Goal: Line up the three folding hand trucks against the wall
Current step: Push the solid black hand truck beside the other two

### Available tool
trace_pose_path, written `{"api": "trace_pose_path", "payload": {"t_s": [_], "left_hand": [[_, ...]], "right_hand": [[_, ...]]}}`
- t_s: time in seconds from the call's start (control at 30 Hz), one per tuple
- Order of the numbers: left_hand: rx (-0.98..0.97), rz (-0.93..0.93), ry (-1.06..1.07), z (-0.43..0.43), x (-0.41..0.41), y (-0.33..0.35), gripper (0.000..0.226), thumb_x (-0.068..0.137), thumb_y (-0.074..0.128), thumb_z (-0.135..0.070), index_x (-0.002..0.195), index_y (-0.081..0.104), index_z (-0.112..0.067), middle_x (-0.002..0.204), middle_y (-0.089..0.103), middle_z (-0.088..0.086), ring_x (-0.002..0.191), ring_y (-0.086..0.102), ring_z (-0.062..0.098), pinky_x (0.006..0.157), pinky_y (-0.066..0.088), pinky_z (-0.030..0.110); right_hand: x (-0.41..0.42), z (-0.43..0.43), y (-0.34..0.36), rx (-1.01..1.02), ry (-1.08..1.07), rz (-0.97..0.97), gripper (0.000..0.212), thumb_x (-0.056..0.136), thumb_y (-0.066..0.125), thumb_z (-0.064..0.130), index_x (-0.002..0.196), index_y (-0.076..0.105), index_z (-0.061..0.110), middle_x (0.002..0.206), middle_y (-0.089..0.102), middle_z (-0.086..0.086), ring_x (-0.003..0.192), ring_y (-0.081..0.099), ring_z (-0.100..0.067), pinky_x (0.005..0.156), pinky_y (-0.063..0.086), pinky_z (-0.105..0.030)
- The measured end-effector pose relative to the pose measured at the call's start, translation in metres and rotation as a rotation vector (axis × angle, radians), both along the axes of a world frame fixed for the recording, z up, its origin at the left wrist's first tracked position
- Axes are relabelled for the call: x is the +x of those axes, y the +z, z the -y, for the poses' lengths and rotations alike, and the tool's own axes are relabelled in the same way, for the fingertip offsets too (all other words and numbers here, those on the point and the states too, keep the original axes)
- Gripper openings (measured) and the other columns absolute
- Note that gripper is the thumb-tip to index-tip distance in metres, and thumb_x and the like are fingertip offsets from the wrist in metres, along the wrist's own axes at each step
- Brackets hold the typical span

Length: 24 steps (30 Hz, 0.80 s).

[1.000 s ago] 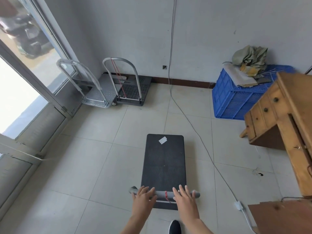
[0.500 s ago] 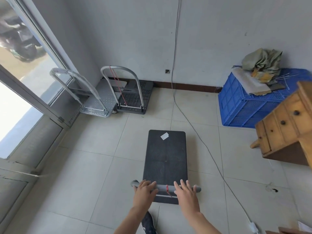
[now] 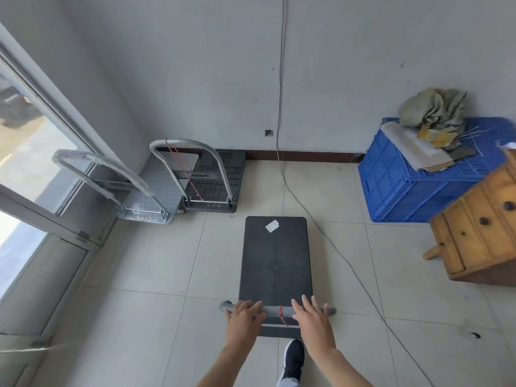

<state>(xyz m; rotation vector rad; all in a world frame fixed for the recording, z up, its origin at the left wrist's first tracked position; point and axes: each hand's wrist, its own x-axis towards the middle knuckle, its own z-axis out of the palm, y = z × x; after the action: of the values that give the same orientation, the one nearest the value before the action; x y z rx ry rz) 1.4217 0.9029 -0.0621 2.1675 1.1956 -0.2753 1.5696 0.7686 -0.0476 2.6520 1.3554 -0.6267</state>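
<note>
The left hand curls its fingers over the grey handle, the right hand lies on it straight-fingered, and the black hand truck stands mid-floor, its white sticker unreadable, apart from the silver hand truck and dark hand truck at the wall.

Right edge cuts off the wooden cabinet; black hand truck hides its wheels; its sticker unreadable.

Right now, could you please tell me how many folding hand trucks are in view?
3. A silver perforated-metal hand truck sits by the window; a dark grey plastic hand truck beside it, at the wall; a black-decked hand truck mid-floor. None seems hidden.
</note>
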Motion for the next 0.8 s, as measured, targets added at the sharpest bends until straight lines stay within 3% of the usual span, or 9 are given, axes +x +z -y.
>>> {"api": "trace_pose_path", "payload": {"t_s": [0.1,0.23,0.47,0.67,0.8], "left_hand": [[-0.002,-0.015,-0.005,-0.032,0.027,0.005,0.034,0.096,0.050,-0.039,0.129,0.056,-0.034,0.129,0.054,-0.013,0.128,0.040,0.011,0.113,0.025,0.046],[-0.008,0.010,0.026,-0.076,0.060,0.007,0.035,0.095,0.053,-0.038,0.130,0.057,-0.032,0.127,0.055,-0.014,0.128,0.040,0.010,0.112,0.026,0.042],[-0.048,0.035,0.099,-0.143,0.121,0.005,0.036,0.093,0.057,-0.034,0.129,0.060,-0.029,0.126,0.055,-0.009,0.127,0.043,0.012,0.113,0.028,0.044],[-0.024,0.086,0.093,-0.218,0.168,-0.002,0.034,0.092,0.060,-0.034,0.125,0.062,-0.028,0.124,0.057,-0.008,0.125,0.042,0.016,0.109,0.032,0.047],[-0.027,0.085,0.061,-0.271,0.196,-0.005,0.033,0.092,0.058,-0.035,0.125,0.062,-0.029,0.127,0.056,-0.008,0.127,0.042,0.015,0.111,0.028,0.048]], "right_hand": [[0.023,-0.032,0.000,-0.032,-0.022,-0.032,0.060,0.058,0.092,0.013,0.113,0.069,0.020,0.114,0.071,-0.012,0.107,0.064,-0.038,0.083,0.053,-0.059],[0.058,-0.074,0.000,0.025,-0.011,-0.051,0.067,0.040,0.098,0.014,0.102,0.074,0.019,0.103,0.074,-0.012,0.094,0.069,-0.038,0.073,0.056,-0.059],[0.123,-0.149,0.016,0.069,-0.009,-0.006,0.054,0.039,0.098,0.028,0.088,0.078,0.022,0.091,0.077,-0.007,0.085,0.072,-0.031,0.065,0.059,-0.052],[0.166,-0.221,0.012,0.031,-0.029,0.018,0.055,0.050,0.094,0.013,0.101,0.075,0.021,0.104,0.074,-0.010,0.097,0.069,-0.034,0.074,0.056,-0.055],[0.192,-0.271,0.008,-0.005,-0.038,-0.001,0.056,0.051,0.095,0.016,0.102,0.074,0.021,0.104,0.074,-0.008,0.097,0.069,-0.033,0.075,0.057,-0.054]]}}
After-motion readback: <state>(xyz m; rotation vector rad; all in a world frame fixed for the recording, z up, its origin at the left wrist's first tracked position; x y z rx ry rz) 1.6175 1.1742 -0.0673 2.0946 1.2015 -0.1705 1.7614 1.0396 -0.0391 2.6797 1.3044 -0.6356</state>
